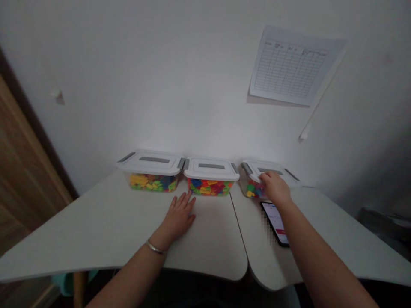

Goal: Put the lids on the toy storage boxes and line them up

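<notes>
Three clear boxes with white lids stand in a row against the wall, holding coloured plastic pieces: the left box (154,182), the middle box (210,187) and the right box (252,188). My left hand (180,216) lies flat with spread fingers on the white table, just in front of the left and middle boxes. At the front edge of the right box's lid is my right hand (275,187), its fingers curled against the lid; whether they grip it is hidden. A phone (275,222) with a lit screen lies under my right forearm.
A printed sheet (289,68) hangs on the wall at the upper right. The white table (105,231) has a seam between its two tops, right of the middle. Brown wood (25,145) stands at the far left.
</notes>
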### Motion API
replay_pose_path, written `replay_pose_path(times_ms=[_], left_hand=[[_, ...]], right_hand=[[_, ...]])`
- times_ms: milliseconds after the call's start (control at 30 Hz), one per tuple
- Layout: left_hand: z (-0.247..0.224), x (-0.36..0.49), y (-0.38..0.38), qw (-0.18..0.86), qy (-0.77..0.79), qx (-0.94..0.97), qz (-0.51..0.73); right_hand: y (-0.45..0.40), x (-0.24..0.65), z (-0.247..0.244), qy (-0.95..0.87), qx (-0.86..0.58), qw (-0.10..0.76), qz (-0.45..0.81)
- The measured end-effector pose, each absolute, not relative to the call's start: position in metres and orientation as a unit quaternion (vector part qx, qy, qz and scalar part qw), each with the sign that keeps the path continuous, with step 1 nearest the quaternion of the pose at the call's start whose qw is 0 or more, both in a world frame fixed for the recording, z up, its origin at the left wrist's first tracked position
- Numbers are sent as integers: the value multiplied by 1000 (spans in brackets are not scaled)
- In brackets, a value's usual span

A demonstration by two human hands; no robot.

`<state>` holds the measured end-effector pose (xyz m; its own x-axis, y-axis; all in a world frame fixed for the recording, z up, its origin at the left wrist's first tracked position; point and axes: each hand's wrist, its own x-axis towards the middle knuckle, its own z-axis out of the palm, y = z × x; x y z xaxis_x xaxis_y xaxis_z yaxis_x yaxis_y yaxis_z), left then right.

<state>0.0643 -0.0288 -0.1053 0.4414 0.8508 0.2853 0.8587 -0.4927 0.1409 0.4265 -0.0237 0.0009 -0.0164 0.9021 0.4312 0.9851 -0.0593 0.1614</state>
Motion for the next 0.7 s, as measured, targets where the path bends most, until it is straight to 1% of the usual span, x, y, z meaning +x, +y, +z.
replay_pose_path(times_ms=[200,467,700], left_hand=[[-108,62,-21,-26,-510,-844,-162],[-103,64,-21,-57,-521,-842,-126],[-108,62,-17,-60,-520,-841,-138]], right_hand=[[-13,420,-10,-682,-693,105,-210],[-9,410,-21,-684,-685,166,-189],[-4,414,-29,-692,-663,226,-174]])
